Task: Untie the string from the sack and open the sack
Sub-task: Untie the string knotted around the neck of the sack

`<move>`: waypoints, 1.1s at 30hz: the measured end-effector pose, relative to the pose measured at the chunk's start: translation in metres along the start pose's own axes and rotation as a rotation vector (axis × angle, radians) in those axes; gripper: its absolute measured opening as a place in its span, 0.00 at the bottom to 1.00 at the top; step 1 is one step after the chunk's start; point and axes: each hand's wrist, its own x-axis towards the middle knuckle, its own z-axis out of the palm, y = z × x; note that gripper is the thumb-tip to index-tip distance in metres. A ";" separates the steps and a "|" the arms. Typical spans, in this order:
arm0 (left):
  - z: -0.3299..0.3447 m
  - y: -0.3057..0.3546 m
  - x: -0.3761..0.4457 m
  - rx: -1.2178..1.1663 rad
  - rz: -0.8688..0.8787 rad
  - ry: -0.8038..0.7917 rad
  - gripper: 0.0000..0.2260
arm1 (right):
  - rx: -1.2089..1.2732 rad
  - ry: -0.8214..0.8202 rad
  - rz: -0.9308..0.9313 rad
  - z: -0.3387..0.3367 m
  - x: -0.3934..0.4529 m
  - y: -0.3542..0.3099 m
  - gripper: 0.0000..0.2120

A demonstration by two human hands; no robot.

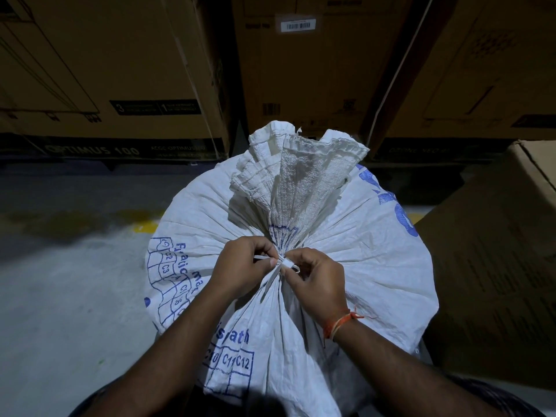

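At nine o'clock of the knot, the left hand (240, 266) pinches a loose end of the white plastic string (282, 264). The knot cinches the neck of the woven polypropylene sack (346, 260), standing mid-frame. At three o'clock, the right hand (316, 281) pinches the loop. Better to work the knot slack than yank it tighter.
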 end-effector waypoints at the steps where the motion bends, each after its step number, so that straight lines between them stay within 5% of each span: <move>1: 0.000 0.000 0.000 -0.004 -0.001 0.000 0.02 | 0.001 0.000 0.000 0.000 0.000 0.000 0.06; 33: -0.005 -0.001 0.001 -0.013 -0.021 -0.008 0.03 | 0.049 0.008 0.038 -0.001 -0.001 0.001 0.05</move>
